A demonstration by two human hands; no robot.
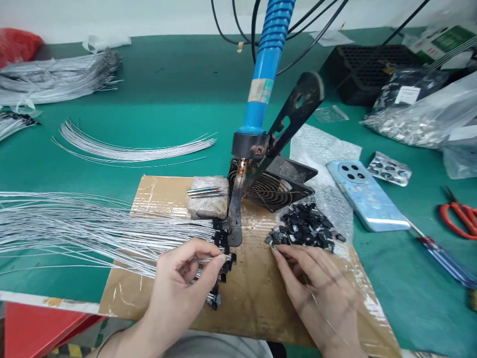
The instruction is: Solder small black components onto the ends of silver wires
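Observation:
My left hand (186,283) is closed, thumb and forefinger pinching the end of a white wire just above the cardboard. Beside those fingertips lie small black connectors (222,238) on the ends of a bundle of white wires (93,228). My right hand (316,291) is closed in a pinch on a thin silvery wire (315,298), which trails back over the hand. Its fingertips are at the near edge of a pile of loose black connectors (309,223). Between the hands, a soldering iron (235,214) with a blue handle hangs tip down in a black metal bracket.
A cardboard sheet (253,298) lies under the work on a green mat. Behind it are a sponge-like block (208,204) and a black fan (268,191). To the right lie a blue phone (365,194), a screwdriver (443,258) and red-handled pliers (460,219). Another wire bundle (137,151) lies left.

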